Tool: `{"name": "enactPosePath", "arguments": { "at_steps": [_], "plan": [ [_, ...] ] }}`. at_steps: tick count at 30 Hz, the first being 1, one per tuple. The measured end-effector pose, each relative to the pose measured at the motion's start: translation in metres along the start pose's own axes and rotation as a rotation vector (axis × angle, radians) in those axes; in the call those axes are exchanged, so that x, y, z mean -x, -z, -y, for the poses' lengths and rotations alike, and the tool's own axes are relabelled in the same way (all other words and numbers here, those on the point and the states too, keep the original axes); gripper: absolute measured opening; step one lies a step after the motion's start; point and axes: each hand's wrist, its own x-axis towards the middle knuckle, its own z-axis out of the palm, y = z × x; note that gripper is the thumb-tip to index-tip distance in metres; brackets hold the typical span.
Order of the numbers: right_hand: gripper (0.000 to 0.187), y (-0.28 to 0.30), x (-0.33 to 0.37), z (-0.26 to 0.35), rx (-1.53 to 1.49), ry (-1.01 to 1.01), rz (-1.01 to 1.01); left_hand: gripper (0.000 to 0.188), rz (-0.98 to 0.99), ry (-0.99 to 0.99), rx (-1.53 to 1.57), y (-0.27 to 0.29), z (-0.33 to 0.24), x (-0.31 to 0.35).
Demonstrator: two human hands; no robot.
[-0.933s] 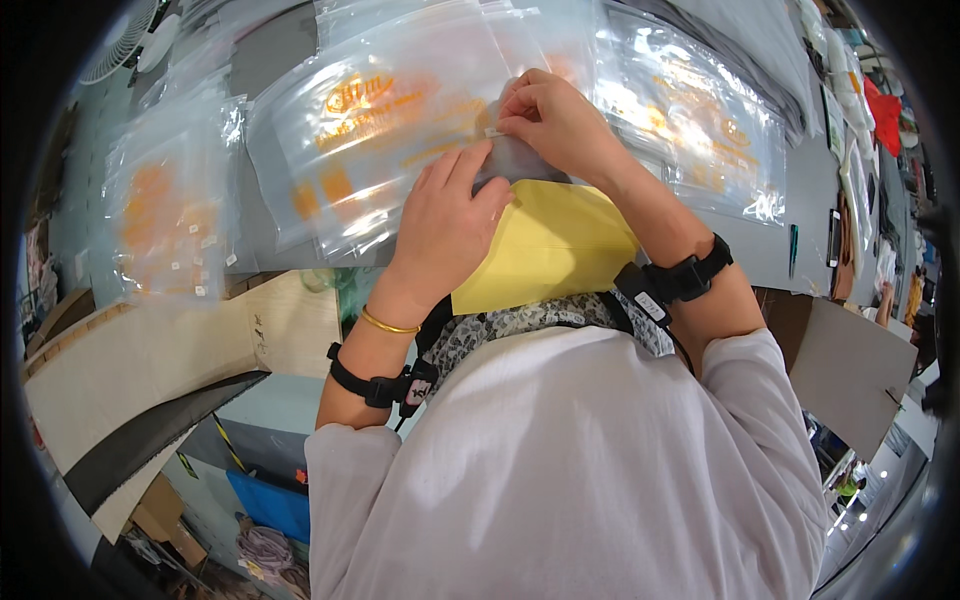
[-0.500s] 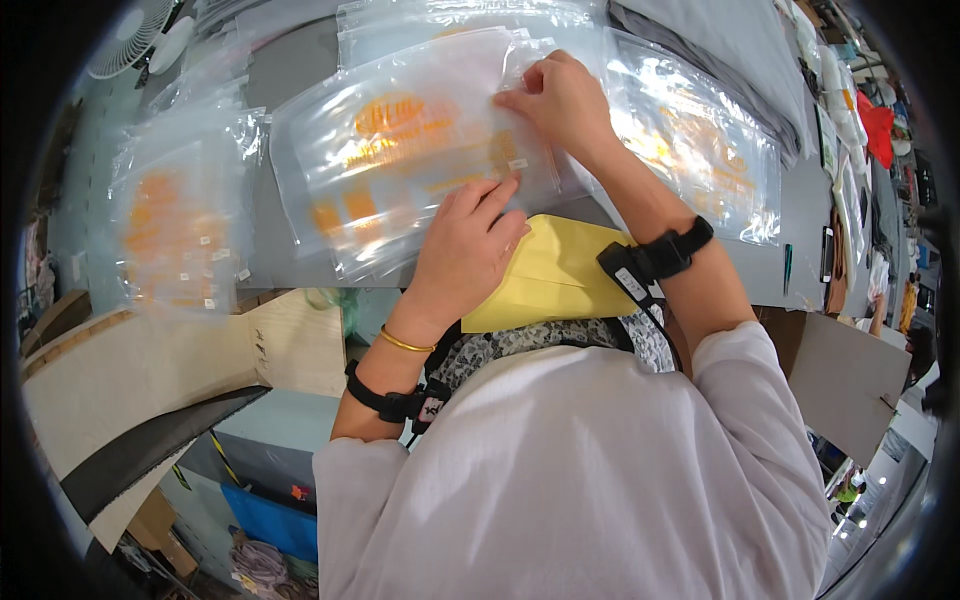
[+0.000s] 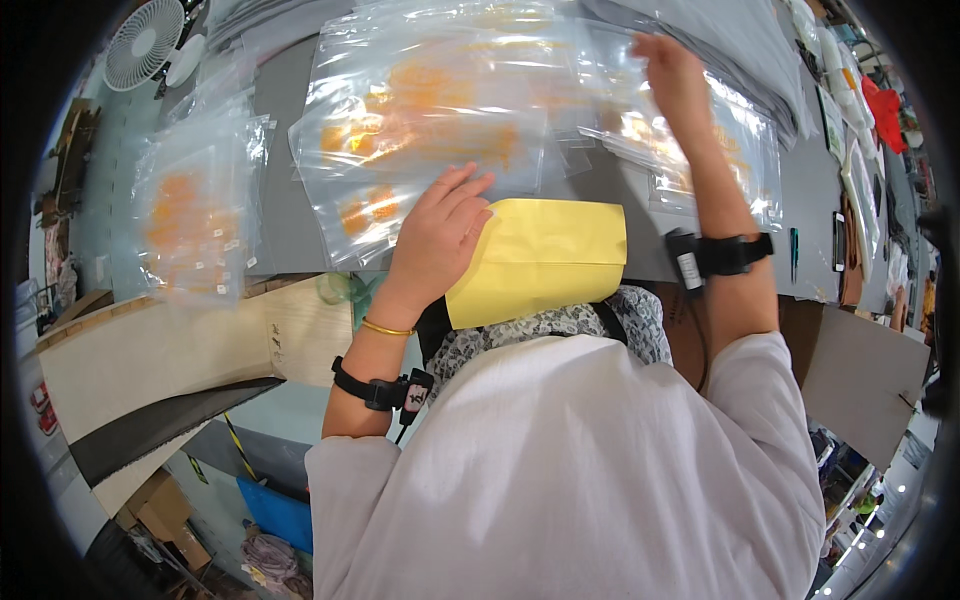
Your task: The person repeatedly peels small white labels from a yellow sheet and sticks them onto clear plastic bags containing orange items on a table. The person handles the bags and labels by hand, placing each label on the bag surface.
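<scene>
Clear plastic bags with orange print lie in a broad overlapping pile on the grey table in front of me. My left hand rests at the pile's near edge, fingers stretched out and holding nothing. Its fingertips lie over the plastic, beside a folded yellow paper sheet at my lap. My right hand is raised above another stack of clear bags on the right. Its fingers are partly curled and blurred, and whether a bag edge is between them is unclear.
A third group of printed bags hangs over the table's left front edge. A white fan stands far left. Grey fabric lies at the back right. A green pen and a wooden panel sit near the front edge.
My right hand has moved right, away from the middle pile to above the right stack. My left hand has shifted slightly left. The middle bags have changed position, and more of the yellow sheet shows.
</scene>
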Motion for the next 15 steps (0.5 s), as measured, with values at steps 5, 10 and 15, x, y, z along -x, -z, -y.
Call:
{"name": "enactPosePath", "arguments": {
  "at_steps": [5, 10, 15],
  "plan": [
    [0.042, 0.077, -0.001, -0.124, 0.207, -0.180, -0.015, 0.013, -0.047, 0.181, 0.191, 0.008, -0.016, -0.006],
    [0.032, 0.095, 0.038, -0.035, 0.474, 0.115, -0.230, 0.025, -0.025, 0.675, 0.625, -0.001, -0.041, -0.011],
    [0.015, 0.044, 0.137, 0.101, -0.260, 0.273, 0.255, 0.031, -0.107, 0.743, 0.971, -0.020, -0.049, -0.021]
  ]
}}
